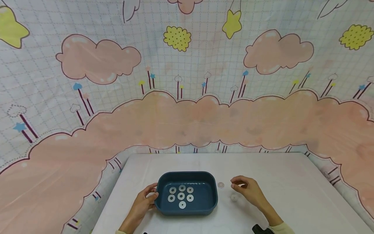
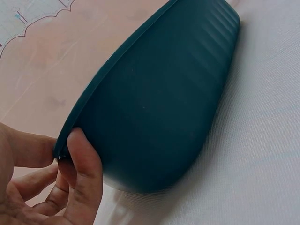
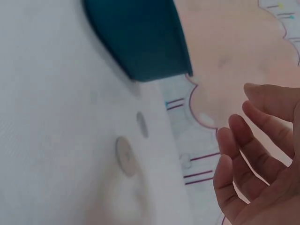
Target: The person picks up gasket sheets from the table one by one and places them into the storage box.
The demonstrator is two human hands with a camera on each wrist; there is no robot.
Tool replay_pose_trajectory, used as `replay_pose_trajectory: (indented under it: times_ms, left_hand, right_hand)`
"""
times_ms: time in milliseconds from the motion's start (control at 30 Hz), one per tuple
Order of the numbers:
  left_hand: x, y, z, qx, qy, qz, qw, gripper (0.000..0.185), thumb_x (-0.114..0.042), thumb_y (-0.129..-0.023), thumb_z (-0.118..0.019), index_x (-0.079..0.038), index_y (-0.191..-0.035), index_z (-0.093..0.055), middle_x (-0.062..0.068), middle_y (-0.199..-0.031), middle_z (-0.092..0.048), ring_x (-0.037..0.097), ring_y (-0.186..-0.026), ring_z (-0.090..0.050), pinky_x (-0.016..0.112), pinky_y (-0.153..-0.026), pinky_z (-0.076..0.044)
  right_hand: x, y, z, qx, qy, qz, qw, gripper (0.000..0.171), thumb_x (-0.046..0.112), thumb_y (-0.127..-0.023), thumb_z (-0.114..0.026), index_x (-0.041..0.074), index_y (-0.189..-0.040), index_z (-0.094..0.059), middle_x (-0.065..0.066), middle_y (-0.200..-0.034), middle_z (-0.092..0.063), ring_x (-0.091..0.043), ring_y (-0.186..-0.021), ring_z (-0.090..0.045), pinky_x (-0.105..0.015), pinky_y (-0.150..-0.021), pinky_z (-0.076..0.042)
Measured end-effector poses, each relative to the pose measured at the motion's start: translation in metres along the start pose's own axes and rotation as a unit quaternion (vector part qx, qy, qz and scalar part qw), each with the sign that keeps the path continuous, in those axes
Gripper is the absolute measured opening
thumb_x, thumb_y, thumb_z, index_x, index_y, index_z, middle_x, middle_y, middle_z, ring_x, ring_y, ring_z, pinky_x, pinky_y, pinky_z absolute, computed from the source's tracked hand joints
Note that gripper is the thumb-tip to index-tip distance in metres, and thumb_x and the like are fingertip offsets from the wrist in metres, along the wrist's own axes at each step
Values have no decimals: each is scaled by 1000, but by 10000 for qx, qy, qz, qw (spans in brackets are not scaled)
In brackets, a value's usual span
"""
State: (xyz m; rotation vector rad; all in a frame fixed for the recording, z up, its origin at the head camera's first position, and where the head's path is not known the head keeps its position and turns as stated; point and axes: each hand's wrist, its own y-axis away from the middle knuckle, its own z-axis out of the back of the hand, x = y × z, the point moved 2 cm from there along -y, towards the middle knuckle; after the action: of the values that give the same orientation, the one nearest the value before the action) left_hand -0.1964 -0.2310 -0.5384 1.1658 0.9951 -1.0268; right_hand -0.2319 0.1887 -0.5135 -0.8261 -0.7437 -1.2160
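Observation:
A dark blue tray [image 1: 187, 212] sits on the white table, several flat metal washers [image 1: 171, 200] lying apart from each other on its floor. At the tray's left end, my left hand [image 1: 141, 205] pinches the rim, thumb on one side and fingertips against the outer wall, as the left wrist view shows on the tray wall [image 2: 145, 108]. To the right, my right hand [image 1: 250, 192] is raised over the table with loosely bent fingers and nothing between them. Near it, two more washers [image 3: 124, 161] lie flat on the cloth, beside the tray's right end.
White cloth covers the table [image 1: 292, 195]. Behind it and along the sides hangs a patterned curtain [image 1: 187, 123] with pink clouds and yellow stars. A black strap or device [image 1: 261, 229] is on the right wrist.

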Motion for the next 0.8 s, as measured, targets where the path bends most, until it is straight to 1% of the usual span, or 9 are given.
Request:
replay_pose_trajectory:
  times_ms: [167, 333, 433, 567, 700, 800]
  left_hand:
    - [-2, 2, -1, -8, 27, -49, 10000, 46, -4, -95, -56, -4, -140, -49, 12, -115, -47, 21, -79, -58, 31, -62, -50]
    - [-3, 2, -2, 16, 94, -130, 9999, 46, -3, -94, -57, -2, -139, -50, 12, -114, -47, 20, -79, -59, 29, -61, -50]
    - [-3, 3, -2, 8, 85, -136, 9999, 46, -3, -93, -57, -2, -139, -50, 13, -114, -47, 20, -79, -59, 29, -62, -51]
    - [-4, 4, -2, 3, 73, -94, 9999, 45, -3, -94, -57, -1, -139, -50, 13, -114, -47, 20, -81, -59, 29, -63, -51]
    - [-4, 5, -1, 0, 57, -71, 10000, 46, -4, -94, -57, -1, -139, -50, 14, -115, -46, 21, -82, -59, 30, -64, -51]
    - [-4, 5, -1, 5, 23, -82, 10000, 46, -5, -94, -57, -1, -139, -49, 13, -115, -46, 21, -82, -59, 30, -64, -51]
  right_hand:
    - [-16, 1, 3, -122, 257, 17, 9996, 20, 18, -86, -74, 9, -103, -72, -4, -102, -72, -1, -88, -61, -23, -78, -49]
    - [-31, 0, 3, -161, 494, -33, 9986, 19, 21, -85, -75, 12, -102, -72, 1, -97, -73, 0, -87, -60, -24, -77, -47]
    - [-38, 0, 4, -49, 503, -171, 9986, 19, 22, -85, -75, 14, -102, -73, 3, -96, -73, -1, -87, -60, -24, -78, -47]
    - [-44, 1, 4, 139, 454, -312, 9984, 22, 25, -84, -77, 14, -102, -73, 1, -96, -73, -4, -86, -60, -26, -77, -47]
    - [-49, 1, 4, 270, 466, -305, 9981, 24, 26, -82, -78, 14, -102, -75, 0, -96, -70, -5, -85, -57, -27, -73, -45]
    - [-52, 2, 3, 379, 506, -176, 9978, 25, 23, -81, -79, 13, -103, -75, 0, -94, -68, -4, -82, -53, -24, -70, -43]
